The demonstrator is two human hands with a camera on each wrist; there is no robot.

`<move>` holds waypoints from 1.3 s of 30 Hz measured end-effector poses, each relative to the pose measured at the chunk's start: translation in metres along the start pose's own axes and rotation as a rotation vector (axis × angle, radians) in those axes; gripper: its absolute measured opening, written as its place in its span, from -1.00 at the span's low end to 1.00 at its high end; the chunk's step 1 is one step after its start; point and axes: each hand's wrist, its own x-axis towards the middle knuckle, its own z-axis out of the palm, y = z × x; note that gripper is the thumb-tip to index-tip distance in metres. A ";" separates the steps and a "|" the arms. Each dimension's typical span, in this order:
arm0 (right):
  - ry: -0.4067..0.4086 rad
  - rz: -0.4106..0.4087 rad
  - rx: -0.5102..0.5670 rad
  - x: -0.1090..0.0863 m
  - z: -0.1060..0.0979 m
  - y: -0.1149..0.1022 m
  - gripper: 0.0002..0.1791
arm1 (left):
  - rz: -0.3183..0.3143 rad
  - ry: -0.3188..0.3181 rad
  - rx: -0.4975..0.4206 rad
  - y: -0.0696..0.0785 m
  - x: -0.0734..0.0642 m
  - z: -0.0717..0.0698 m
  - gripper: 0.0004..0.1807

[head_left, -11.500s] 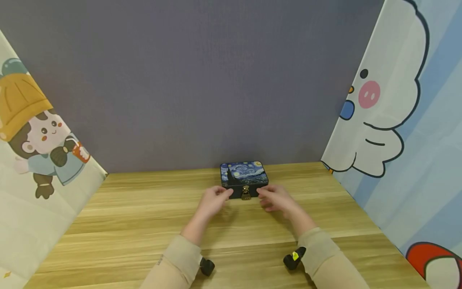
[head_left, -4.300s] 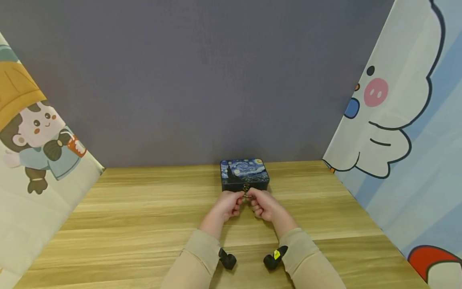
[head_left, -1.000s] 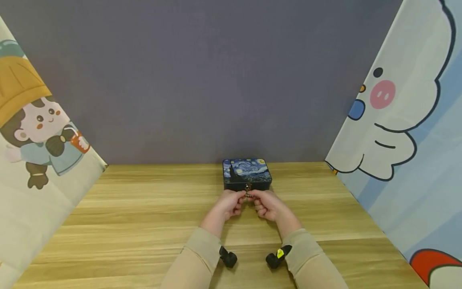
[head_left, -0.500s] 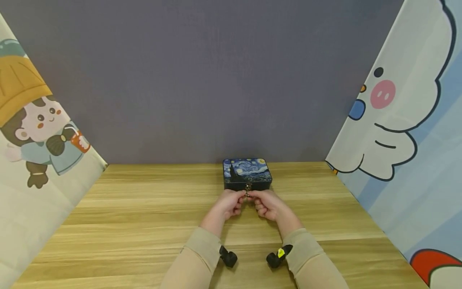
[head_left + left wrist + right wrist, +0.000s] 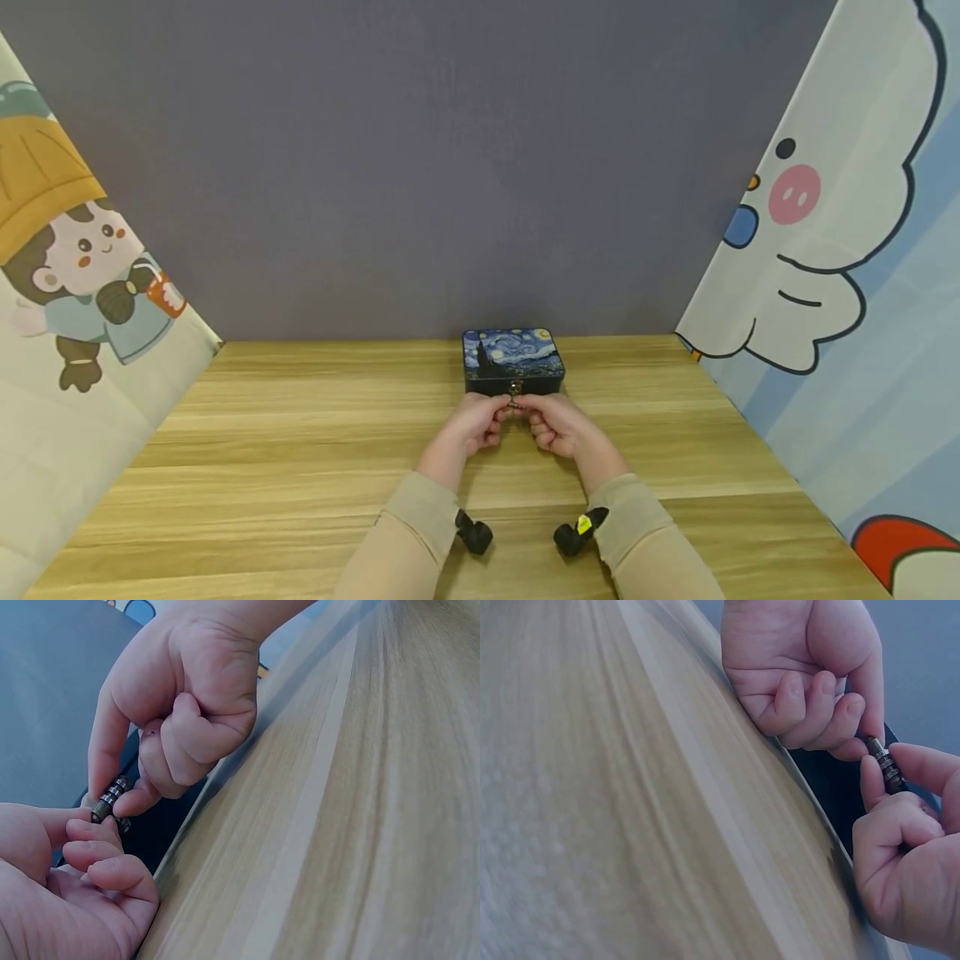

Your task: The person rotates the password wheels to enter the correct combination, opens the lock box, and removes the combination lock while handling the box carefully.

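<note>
Lock [image 5: 111,799] (left part of left wrist view): metal, ribbed rings, bright glints
Clasp [image 5: 514,388] (just below centre, head view): brassy metal
Box [image 5: 513,354] (same area): smooth printed lid, body material unclear
Table [image 5: 300,467] (lower half): wood grain, looks smooth
Backdrop [image 5: 375,167] (upper middle): matt, fine cloth-like texture
Side hanging [image 5: 885,350] (right edge): printed sheet, lightly creased, cloth or plastic unclear
Sleeves [image 5: 416,521] (bottom): matt cloth
Wrist units [image 5: 475,535] (bottom): black, plastic-looking

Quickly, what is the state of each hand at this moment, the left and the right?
Left hand: closed, pinching one end of the small metal lock.
Right hand: closed, pinching the lock's other end, with the rings.
</note>
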 end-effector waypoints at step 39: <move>0.012 0.004 -0.005 -0.002 0.002 -0.001 -0.68 | -0.010 0.006 -0.013 0.001 0.001 -0.002 -0.73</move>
